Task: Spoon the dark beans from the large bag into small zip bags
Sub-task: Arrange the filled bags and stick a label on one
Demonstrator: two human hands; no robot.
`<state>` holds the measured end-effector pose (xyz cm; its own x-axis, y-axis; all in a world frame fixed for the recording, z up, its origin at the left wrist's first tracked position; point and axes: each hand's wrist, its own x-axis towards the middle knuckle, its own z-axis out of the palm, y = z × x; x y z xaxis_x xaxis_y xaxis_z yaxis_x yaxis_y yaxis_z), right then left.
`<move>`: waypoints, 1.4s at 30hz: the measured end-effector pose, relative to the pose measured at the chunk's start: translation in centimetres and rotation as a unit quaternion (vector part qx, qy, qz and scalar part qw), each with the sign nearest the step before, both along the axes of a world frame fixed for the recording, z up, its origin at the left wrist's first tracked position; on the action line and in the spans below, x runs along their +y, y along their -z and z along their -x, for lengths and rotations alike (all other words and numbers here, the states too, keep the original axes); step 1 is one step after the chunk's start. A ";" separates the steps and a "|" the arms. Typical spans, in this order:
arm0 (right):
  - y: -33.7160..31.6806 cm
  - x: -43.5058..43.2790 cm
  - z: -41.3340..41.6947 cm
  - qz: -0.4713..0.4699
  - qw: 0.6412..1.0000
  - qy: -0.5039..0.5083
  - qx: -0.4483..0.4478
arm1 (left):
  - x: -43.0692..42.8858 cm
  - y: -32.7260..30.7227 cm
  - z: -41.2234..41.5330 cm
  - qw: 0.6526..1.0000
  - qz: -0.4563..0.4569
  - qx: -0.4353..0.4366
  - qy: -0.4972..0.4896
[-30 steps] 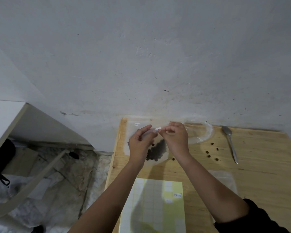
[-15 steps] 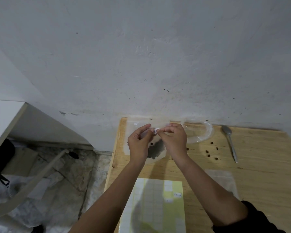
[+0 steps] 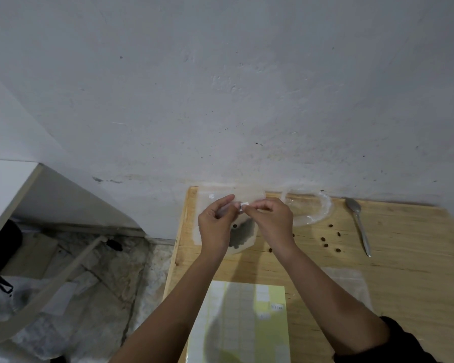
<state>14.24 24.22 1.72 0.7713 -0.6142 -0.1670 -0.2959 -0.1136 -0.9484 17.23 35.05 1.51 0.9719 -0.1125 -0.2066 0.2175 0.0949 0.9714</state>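
Wooden counter (image 3: 378, 271), set against a white wall. Yellow label sheet (image 3: 241, 323), near edge, centre. Large clear bag (image 3: 309, 208), far side, lying open and nearly empty. Small zip bag (image 3: 243, 233), holding dark beans, lifted at far left between both hands. Left hand (image 3: 215, 226) and right hand (image 3: 271, 221), fingertips pinched together on a small white label (image 3: 243, 204) at the bag's top. Metal spoon (image 3: 358, 224), far right, flat. Loose beans (image 3: 325, 239), scattered between bag and spoon.
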 end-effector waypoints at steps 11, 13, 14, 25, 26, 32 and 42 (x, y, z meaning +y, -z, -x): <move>-0.9 0.0 -0.1 -0.038 0.999 -0.032 -0.007 | 1.8 0.0 -1.3 0.997 0.008 -0.008 0.072; -0.9 0.1 -0.2 -0.043 0.999 -0.012 -0.008 | 2.1 -0.1 -1.4 0.997 0.010 -0.011 0.077; -0.9 0.1 -0.3 -0.045 0.999 -0.004 -0.008 | 2.1 -0.2 -1.5 0.997 0.008 -0.014 0.079; -0.3 0.4 -0.8 -0.079 0.997 -0.016 -0.001 | 2.6 0.2 -2.4 0.996 -0.007 0.008 0.085; -0.1 0.3 -0.8 -0.093 0.995 -0.020 0.003 | 2.7 0.3 -2.6 0.996 -0.012 0.008 0.087; 1.6 0.7 -0.8 -0.095 0.994 -0.056 0.015 | 4.3 2.7 -4.9 0.995 0.001 0.039 0.093; 5.7 2.4 -4.2 0.083 0.992 -0.078 0.063 | 5.9 7.5 -5.8 0.989 -0.118 0.020 0.084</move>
